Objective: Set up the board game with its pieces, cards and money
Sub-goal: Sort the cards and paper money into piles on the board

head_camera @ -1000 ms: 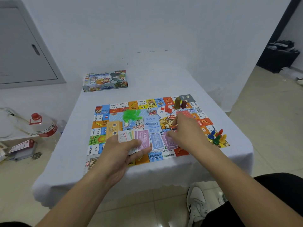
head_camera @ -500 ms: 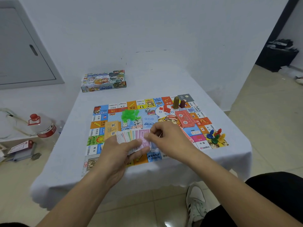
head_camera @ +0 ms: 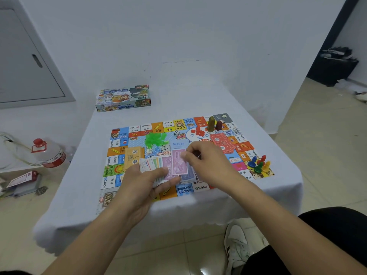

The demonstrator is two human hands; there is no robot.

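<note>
Game board (head_camera: pixel 200 188) squares: "2000", "1600", "2200"; centre: "DA XIONG".

Left hand (head_camera: pixel 146 180) grips a fanned stack of play money (head_camera: pixel 154 165) over the game board (head_camera: pixel 240 147). Right hand (head_camera: pixel 210 161) pinches a pink bill (head_camera: pixel 178 162) at its top edge, beside the fan. On the board: green pieces (head_camera: pixel 155 138), red card stack (head_camera: pixel 220 143), coloured pawns (head_camera: pixel 259 164) at the right corner. Game box (head_camera: pixel 123 98) sits at the far end of the white-clothed surface (head_camera: pixel 83 187).
</note>
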